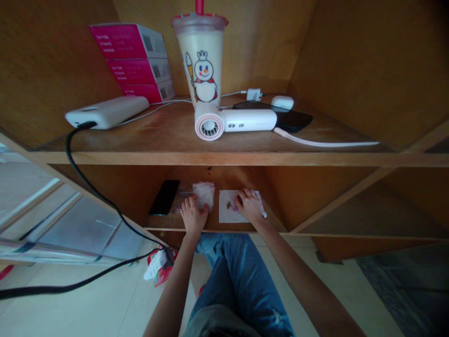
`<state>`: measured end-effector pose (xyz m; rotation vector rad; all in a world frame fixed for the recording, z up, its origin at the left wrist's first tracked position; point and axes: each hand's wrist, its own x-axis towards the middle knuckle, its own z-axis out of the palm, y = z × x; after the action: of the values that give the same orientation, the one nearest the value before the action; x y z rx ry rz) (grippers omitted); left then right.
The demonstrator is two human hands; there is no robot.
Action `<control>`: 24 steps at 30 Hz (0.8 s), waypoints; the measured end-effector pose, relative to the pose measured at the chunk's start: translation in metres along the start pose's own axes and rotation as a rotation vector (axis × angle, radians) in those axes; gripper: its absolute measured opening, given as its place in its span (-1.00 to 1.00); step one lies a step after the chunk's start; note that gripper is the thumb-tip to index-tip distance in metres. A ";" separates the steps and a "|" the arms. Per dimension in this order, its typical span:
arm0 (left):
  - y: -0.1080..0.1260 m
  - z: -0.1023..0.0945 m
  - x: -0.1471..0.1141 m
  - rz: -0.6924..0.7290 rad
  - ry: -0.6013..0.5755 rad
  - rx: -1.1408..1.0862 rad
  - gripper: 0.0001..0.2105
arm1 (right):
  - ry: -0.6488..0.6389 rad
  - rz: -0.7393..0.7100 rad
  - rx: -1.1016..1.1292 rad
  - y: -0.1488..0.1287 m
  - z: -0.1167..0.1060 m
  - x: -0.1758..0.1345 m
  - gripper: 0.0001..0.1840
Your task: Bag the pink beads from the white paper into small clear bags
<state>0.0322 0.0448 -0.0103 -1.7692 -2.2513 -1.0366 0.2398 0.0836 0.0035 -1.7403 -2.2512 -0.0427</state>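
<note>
On the lower shelf my left hand [193, 216] lies with its thumb apart from its fingers, at the near edge of some clear plastic bags [203, 193]. Tiny pinkish bits show beside its fingertips. My right hand [249, 206] rests over a white sheet of paper [225, 216], fingers bent and drawn together; whatever they may hold is hidden. Close to its thumb, small pink and brown bead-like pieces [234, 208] lie on the paper.
A black phone [164, 198] lies left of the bags. The upper shelf bears a lidded drink cup [201, 61], a white handheld fan [245, 120], a white power bank [108, 112], pink boxes [129, 58] and another phone [294, 120]. A black cable [101, 196] hangs at left.
</note>
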 end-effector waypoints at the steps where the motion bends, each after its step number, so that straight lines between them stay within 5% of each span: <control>1: 0.000 0.001 0.000 0.005 0.005 -0.027 -0.68 | -0.002 -0.003 0.016 0.001 0.000 0.000 -0.65; 8: 0.013 0.010 0.010 0.047 0.100 -0.176 -0.54 | -0.042 -0.033 0.052 0.007 0.014 -0.002 -0.53; 24: 0.020 0.014 0.012 0.066 0.081 -0.122 -0.48 | -0.020 -0.015 0.079 0.006 0.021 0.010 -0.49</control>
<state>0.0508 0.0648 -0.0065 -1.7990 -2.1089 -1.2333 0.2390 0.0986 -0.0150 -1.6900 -2.2486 0.0603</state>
